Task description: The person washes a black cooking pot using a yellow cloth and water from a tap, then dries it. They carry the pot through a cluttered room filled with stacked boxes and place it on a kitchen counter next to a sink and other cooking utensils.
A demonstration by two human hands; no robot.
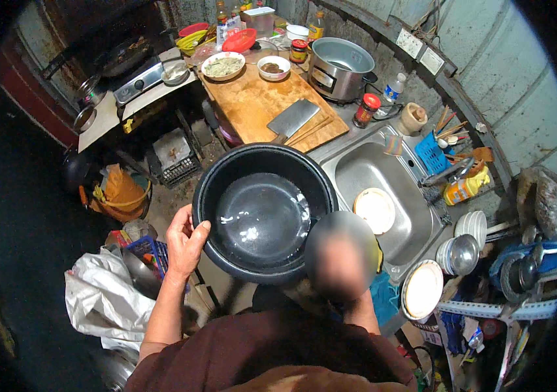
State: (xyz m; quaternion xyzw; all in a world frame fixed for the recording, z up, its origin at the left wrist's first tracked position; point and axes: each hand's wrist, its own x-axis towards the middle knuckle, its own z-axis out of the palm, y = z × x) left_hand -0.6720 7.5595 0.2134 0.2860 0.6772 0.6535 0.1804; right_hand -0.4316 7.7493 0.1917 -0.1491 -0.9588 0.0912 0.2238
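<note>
A large round black basin point(263, 220) with some clear liquid in its bottom is held before my body, between the cutting board and me. My left hand point(186, 240) grips its left rim, thumb over the edge and fingers on the outer side. At the basin's lower right, a blurred patch covers my right hand point(341, 264), so its fingers and hold cannot be made out. Right of the basin, a white plate point(374, 210) lies in the stainless steel sink point(408, 230). A cleaver point(294, 117) and wooden chopsticks point(310, 131) rest on the wooden cutting board point(239, 105) beyond the basin.
Two bowls of food, one with pale shreds point(223, 65), stand on the board. Behind are a steel cooker pot point(339, 73) and a red-lidded jar point(366, 110). Stacked bowls point(459, 252) line the sink's right side. A gas stove point(136, 84) stands far left, a white sack point(107, 294) lower left.
</note>
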